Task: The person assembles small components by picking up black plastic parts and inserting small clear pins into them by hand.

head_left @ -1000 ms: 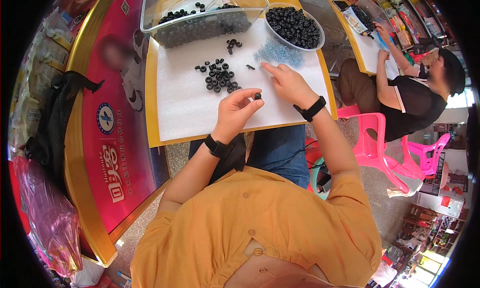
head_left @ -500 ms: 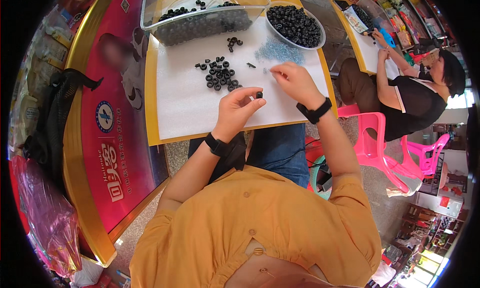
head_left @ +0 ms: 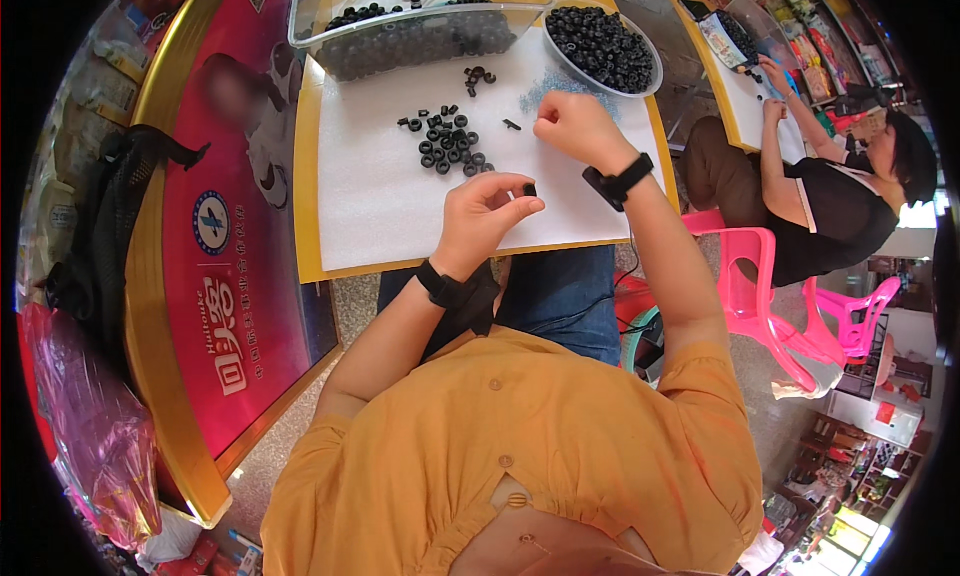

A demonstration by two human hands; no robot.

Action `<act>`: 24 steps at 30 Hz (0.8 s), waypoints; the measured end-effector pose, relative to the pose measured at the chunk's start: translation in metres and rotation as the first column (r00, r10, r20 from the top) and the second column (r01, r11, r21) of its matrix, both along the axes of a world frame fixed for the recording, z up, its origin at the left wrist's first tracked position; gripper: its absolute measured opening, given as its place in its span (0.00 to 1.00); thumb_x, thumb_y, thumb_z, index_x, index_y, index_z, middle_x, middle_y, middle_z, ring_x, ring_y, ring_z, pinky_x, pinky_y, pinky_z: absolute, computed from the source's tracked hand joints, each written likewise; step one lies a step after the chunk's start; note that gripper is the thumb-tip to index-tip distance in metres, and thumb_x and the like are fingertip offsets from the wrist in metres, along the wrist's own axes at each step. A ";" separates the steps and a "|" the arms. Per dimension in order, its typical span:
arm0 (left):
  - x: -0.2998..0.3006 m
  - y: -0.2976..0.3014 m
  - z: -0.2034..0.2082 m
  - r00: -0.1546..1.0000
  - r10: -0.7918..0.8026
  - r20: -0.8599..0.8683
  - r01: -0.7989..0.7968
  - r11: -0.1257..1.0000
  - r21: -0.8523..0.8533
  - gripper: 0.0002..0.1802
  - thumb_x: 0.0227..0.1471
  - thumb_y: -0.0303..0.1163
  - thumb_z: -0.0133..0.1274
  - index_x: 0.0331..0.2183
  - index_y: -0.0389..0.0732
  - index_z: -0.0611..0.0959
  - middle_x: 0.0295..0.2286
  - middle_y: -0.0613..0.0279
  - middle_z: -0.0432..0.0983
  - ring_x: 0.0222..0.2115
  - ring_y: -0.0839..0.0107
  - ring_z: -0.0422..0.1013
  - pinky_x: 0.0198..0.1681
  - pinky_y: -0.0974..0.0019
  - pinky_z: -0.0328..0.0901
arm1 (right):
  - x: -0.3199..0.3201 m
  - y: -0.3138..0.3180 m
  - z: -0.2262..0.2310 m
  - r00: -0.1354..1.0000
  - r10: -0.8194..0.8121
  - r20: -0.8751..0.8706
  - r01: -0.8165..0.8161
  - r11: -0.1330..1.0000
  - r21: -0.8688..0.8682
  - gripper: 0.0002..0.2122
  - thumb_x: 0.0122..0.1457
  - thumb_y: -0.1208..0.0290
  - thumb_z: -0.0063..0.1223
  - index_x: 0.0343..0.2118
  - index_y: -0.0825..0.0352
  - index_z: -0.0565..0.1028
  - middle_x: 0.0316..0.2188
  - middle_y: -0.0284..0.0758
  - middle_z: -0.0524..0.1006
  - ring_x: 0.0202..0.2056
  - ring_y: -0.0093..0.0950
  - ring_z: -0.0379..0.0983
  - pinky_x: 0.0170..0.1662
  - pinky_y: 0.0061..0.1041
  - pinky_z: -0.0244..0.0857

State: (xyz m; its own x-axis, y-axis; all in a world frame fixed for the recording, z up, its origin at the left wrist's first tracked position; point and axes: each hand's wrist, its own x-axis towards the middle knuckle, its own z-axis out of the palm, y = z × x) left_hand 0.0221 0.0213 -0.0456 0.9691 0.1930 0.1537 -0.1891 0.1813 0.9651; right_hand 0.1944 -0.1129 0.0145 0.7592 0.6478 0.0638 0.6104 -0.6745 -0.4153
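Note:
My left hand [head_left: 478, 216] pinches a small black ring-shaped part [head_left: 530, 190] between thumb and forefinger, above the near part of the white work sheet [head_left: 365, 216]. To its upper right, my right hand [head_left: 583, 133] is curled closed, next to a scatter of tiny clear bluish pieces [head_left: 537, 94]. Whatever its fingertips hold, if anything, is hidden. Beyond my left hand lies a loose cluster of black rings [head_left: 447, 144]. A single small black piece [head_left: 511, 125] rests between that cluster and my right hand. Several dark parts [head_left: 479, 77] form a smaller group farther back.
At the table's back stand a clear plastic box [head_left: 425, 46] of black parts and, right of it, a bowl [head_left: 657, 77] heaped with black parts. A pink-red display case [head_left: 215, 316] borders the left side. Another person [head_left: 825, 211] sits at a table on the right, near pink chairs [head_left: 755, 276].
My right hand has drawn slightly back and turned from an open-looking pinch near the bluish pieces to a curled fist. The left still holds the black part, now turned side-on.

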 end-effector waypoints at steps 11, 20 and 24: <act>-0.001 -0.005 0.007 0.996 0.074 0.052 -0.084 0.968 0.236 0.11 0.45 0.26 0.69 0.34 0.37 0.86 0.25 0.71 0.75 0.21 0.85 0.64 0.23 0.77 0.58 | -0.073 -0.036 0.042 0.522 0.223 -0.823 0.217 0.899 0.381 0.06 0.55 0.74 0.61 0.33 0.71 0.77 0.25 0.29 0.77 0.24 0.16 0.70 0.25 0.16 0.64; -0.002 -0.008 0.010 0.987 0.110 0.118 -0.147 0.916 0.374 0.12 0.43 0.28 0.69 0.33 0.38 0.86 0.23 0.66 0.76 0.21 0.81 0.67 0.24 0.75 0.61 | -0.085 -0.034 0.038 0.686 0.118 -0.718 0.172 0.933 0.317 0.06 0.55 0.73 0.62 0.31 0.70 0.78 0.24 0.28 0.78 0.24 0.14 0.70 0.24 0.15 0.63; -0.005 -0.008 0.011 0.984 0.118 0.135 -0.165 0.894 0.417 0.12 0.43 0.29 0.69 0.33 0.38 0.86 0.24 0.65 0.77 0.22 0.79 0.69 0.25 0.75 0.64 | -0.086 -0.034 0.038 0.700 0.163 -0.695 0.143 0.922 0.360 0.06 0.56 0.71 0.62 0.31 0.69 0.79 0.25 0.28 0.78 0.23 0.13 0.69 0.24 0.14 0.61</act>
